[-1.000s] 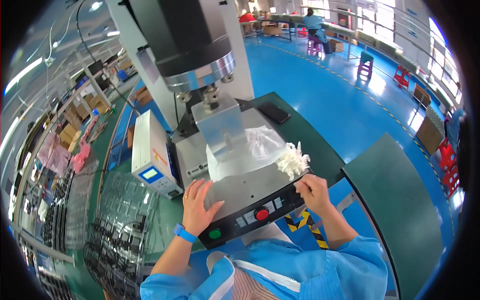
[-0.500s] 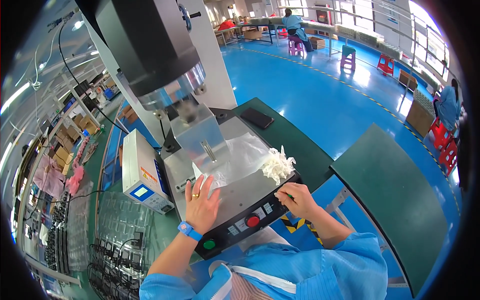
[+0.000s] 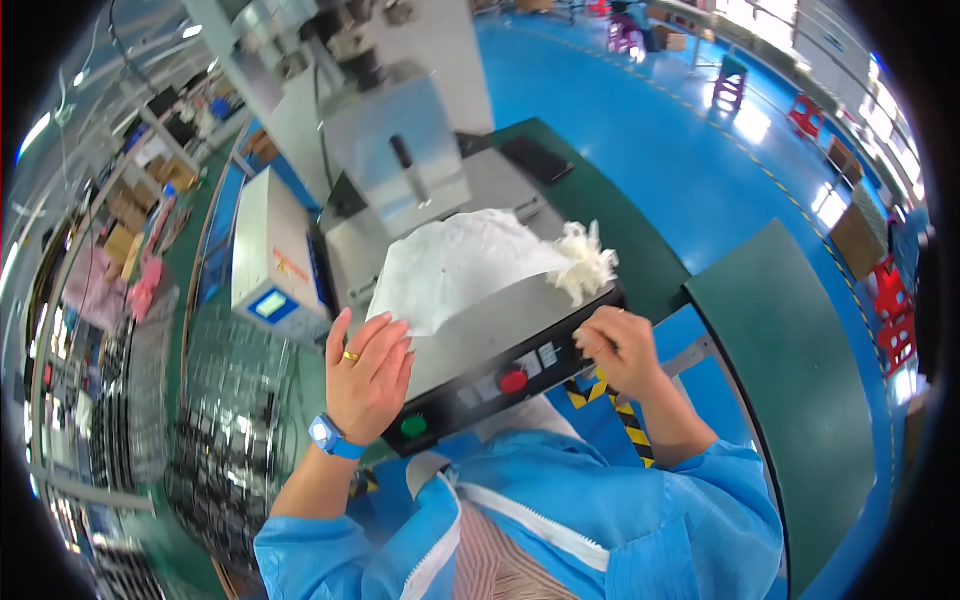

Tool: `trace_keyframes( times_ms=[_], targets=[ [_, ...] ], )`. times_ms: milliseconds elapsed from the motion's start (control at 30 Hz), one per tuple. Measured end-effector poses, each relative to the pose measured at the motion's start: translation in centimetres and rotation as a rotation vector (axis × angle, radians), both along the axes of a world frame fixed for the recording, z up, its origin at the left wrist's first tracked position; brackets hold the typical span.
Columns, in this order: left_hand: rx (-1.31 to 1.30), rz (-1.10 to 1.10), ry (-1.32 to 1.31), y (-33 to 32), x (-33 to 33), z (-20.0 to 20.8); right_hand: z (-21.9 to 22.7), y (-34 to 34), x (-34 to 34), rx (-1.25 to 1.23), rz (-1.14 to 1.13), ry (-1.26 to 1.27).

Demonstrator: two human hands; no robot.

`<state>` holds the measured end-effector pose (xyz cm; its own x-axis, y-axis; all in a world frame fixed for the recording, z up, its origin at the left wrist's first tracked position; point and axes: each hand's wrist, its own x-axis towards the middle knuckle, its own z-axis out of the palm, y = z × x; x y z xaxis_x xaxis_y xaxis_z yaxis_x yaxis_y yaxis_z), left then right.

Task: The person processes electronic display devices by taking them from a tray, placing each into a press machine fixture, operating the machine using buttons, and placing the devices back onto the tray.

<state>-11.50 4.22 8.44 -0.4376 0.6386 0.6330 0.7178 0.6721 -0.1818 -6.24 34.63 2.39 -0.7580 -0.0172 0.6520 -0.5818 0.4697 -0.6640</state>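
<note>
Grey machine table [image 3: 500,330] on blue factory floor [image 3: 640,110]; white sheet [image 3: 460,265] pressed under flat open left hand [image 3: 368,375]; right hand [image 3: 618,350] curled at control panel [image 3: 480,385].

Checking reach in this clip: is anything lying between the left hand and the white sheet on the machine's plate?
Nothing visible. The left hand lies flat on the metal plate, fingertips at the near edge of the white sheet; no object sits between them.

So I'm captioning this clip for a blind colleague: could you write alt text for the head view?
Seen from above, a person in a blue coat rests the left hand on a white sheet spread over a grey machine bed, while the right hand sits at the front control panel beside a white fluffy tuft.
</note>
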Motion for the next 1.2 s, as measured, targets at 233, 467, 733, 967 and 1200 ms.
trace_keyframes(
  times_ms=[233,467,733,967,1200],
  targets=[
    [0.005,0.022,-0.284,-6.9,4.4,-4.2,1.3,-1.1,-2.4,-0.071,0.061,-0.145],
    [0.153,-0.004,-0.396,-6.1,5.6,-4.3,1.0,-6.6,-14.2,0.217,-0.068,0.109],
    [0.188,0.076,-0.414,-6.5,7.4,-4.4,3.2,-10.1,-20.1,0.566,-0.139,-0.230],
    [0.223,0.078,-0.376,-7.1,8.7,-5.0,1.7,-10.7,-23.1,0.352,-0.213,-0.236],
    [0.289,0.088,-0.321,-7.7,10.0,-4.9,1.2,-10.7,-23.5,0.345,-0.129,-0.212]
  ],
)
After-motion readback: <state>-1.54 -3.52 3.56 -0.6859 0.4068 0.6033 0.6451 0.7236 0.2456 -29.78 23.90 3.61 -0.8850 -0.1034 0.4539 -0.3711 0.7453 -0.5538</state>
